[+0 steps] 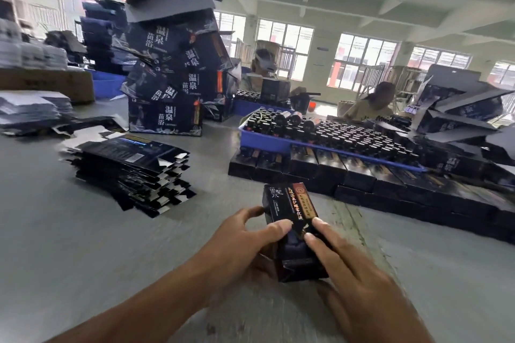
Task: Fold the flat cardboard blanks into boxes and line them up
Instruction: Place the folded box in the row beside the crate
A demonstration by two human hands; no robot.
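Both hands, left hand (245, 242) and right hand (348, 267), grip one near-formed box (292, 228); finished row (362, 175) at 2 o'clock, blank stack (133, 172) at 10 o'clock remains.

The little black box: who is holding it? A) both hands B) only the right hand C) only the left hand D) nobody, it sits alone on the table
A: the left hand and the right hand both have fingers curled on the little black box, one hand on each side.
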